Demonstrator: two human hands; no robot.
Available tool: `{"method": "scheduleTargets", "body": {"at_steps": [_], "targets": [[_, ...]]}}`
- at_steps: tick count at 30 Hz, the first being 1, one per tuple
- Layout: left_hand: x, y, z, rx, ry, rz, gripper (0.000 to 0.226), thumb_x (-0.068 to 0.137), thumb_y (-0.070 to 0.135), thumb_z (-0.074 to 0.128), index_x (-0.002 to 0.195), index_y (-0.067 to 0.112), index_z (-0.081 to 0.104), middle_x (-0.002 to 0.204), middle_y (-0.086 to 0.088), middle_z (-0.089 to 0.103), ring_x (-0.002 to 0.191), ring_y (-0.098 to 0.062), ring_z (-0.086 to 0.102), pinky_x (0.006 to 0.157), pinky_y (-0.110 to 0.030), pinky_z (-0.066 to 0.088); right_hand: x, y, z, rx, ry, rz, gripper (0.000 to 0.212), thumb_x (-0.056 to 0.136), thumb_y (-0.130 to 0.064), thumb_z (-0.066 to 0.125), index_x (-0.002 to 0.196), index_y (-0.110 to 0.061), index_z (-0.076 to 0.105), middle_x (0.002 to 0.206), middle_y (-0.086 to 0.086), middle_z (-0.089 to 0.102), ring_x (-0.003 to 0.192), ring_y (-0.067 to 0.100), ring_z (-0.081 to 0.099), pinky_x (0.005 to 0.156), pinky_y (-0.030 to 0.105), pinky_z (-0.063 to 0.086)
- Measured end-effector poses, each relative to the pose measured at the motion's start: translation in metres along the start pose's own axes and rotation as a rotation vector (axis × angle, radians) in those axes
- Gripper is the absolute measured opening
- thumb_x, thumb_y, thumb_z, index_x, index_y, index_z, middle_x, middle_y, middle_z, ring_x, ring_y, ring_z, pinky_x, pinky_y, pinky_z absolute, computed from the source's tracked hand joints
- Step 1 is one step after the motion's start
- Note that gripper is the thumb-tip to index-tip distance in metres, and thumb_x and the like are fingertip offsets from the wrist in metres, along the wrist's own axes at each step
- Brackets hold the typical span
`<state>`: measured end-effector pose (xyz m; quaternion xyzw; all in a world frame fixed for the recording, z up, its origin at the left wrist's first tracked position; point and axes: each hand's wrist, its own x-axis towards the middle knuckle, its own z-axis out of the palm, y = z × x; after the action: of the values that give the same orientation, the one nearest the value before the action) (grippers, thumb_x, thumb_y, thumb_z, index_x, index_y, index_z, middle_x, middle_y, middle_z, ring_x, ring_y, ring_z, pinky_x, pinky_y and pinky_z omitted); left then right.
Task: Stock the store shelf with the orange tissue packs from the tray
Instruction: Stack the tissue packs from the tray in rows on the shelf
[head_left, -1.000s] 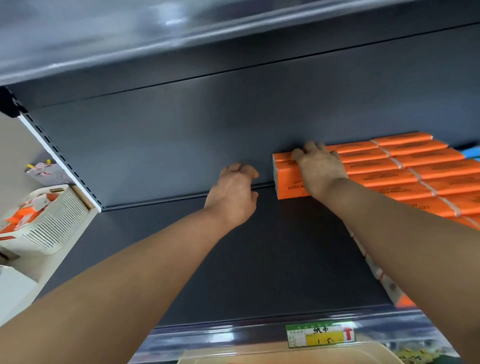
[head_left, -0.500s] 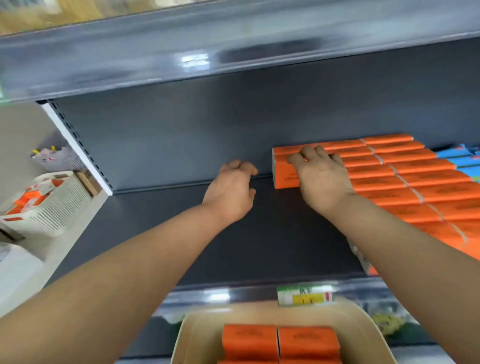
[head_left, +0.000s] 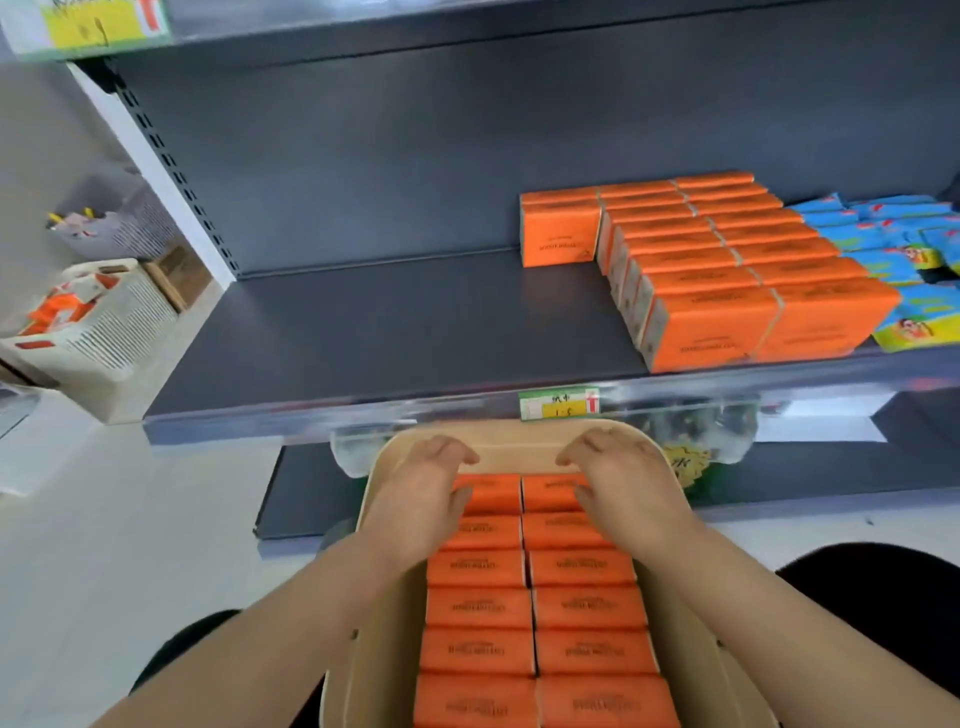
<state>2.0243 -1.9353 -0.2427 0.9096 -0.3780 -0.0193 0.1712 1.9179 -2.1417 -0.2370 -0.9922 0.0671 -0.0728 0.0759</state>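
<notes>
At bottom centre, the tray (head_left: 519, 441) holds two columns of orange tissue packs (head_left: 478, 608), six rows visible. The left hand (head_left: 426, 488) and the right hand (head_left: 618, 483) each curl over one far pack. More packs stand on the shelf (head_left: 389, 332), middle right.

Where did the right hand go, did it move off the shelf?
Yes. The right hand left the shelf and came down into the tray below the price tag.
</notes>
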Motion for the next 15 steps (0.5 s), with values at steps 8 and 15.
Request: {"method": "scheduleTargets", "body": {"at_steps": [8,15], "targets": [[-0.043,-0.008,0.043,-0.063,-0.081,-0.005,0.029,0.093,0.018,0.051,0.121,0.02,0.056,0.123,0.004,0.055,0.113,-0.015,0.049,0.092,-0.029,0.045,-0.039,-0.004,0.043,0.007,-0.264,0.086,0.037,0.089,-0.02,0.049,0.126,-0.027,0.051,0.125,-0.004,0.051,0.119,0.02,0.044,0.094,0.037,0.039],[-0.045,-0.012,0.061,0.007,-0.134,-0.069,0.03,0.096,0.02,0.044,0.125,0.022,0.049,0.125,0.005,0.052,0.112,-0.015,0.045,0.093,-0.031,0.044,-0.04,-0.011,0.066,0.003,-0.251,0.098,0.042,0.095,-0.016,0.041,0.136,-0.028,0.042,0.136,-0.006,0.046,0.126,0.019,0.04,0.097,0.037,0.036]]}}
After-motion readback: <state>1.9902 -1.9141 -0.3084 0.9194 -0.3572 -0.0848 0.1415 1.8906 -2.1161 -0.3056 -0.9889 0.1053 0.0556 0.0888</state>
